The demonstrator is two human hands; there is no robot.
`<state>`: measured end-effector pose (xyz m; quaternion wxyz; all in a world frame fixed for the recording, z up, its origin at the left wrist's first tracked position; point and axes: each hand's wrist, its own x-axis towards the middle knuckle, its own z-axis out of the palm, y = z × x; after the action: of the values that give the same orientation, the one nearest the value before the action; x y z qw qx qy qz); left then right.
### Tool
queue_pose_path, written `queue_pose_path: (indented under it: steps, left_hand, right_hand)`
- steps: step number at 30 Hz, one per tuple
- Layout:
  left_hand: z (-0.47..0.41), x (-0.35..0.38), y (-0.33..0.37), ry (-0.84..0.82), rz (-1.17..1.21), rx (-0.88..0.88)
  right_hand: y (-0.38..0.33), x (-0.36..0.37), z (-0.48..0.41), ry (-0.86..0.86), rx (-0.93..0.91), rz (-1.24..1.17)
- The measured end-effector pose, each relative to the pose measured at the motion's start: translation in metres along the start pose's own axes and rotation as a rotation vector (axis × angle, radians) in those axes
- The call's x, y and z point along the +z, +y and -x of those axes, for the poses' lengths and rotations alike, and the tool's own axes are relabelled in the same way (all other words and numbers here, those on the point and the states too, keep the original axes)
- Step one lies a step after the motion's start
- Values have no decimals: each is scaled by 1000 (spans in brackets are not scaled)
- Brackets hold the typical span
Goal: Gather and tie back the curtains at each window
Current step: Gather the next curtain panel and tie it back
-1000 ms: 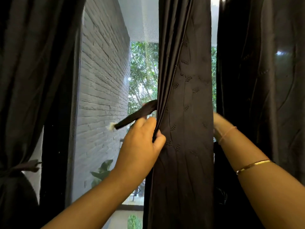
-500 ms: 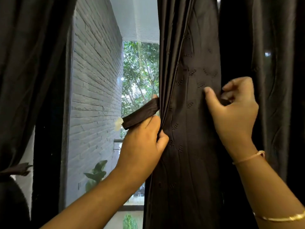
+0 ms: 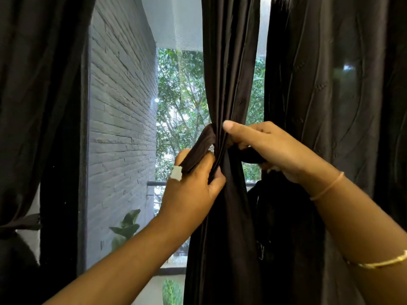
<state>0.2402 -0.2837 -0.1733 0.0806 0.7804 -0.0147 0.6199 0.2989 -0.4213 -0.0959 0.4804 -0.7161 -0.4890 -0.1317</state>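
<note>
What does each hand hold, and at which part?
The left hand grips the tie-back strap near its white-tipped end, against the gathered curtain. The right hand holds it right of the curtain.

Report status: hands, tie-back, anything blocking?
Left hand grips tie-back strap against gathered curtain. Right hand grips strap's far side. Not tied yet. Nothing blocking.

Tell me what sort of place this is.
Likely a room in a home, at a tall window: dark curtains being bound with a tie-back strap, and beyond the glass a grey brick wall, a railing and trees.
</note>
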Motion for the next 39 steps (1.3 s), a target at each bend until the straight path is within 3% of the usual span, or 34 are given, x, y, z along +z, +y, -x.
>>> queue_pose_path:
  steps: [2,4,8,12,15,21,23,25,28,32,35,39]
  left_hand:
    - [-2,1,-1,-16,35,55]
    - [-7,-1,-2,-45,245,49]
    - [-21,-10,-10,-283,1077,-312]
    - [-39,-18,-12,-218,1504,-747]
    - [-60,-25,-13,-338,1396,-871]
    - [-86,-39,-7,-841,936,-858]
    - [-89,-41,-6,-1041,941,-917]
    - [-88,-40,-3,-1138,1050,-973]
    - [-78,-33,2,-1128,1248,-979]
    - [-66,-18,8,-1037,1258,-931]
    - [-65,-11,9,-948,1231,-944]
    - [-63,-3,11,-909,1272,-933]
  right_hand:
    - [-2,8,0,55,-71,179]
    - [1,13,-5,133,-139,286]
    - [11,14,-12,160,-141,226]
    - [12,16,-10,184,-189,261]
    - [12,17,-10,229,-226,398]
    - [5,13,-9,238,-205,549]
    - [1,10,-9,248,-200,605]
    - [-2,5,-11,236,-182,649]
    - [-7,-3,-11,175,8,506]
    - [-13,-21,-1,-43,277,-181]
    - [-18,-33,8,9,243,-513]
    - [-17,-24,22,16,87,-560]
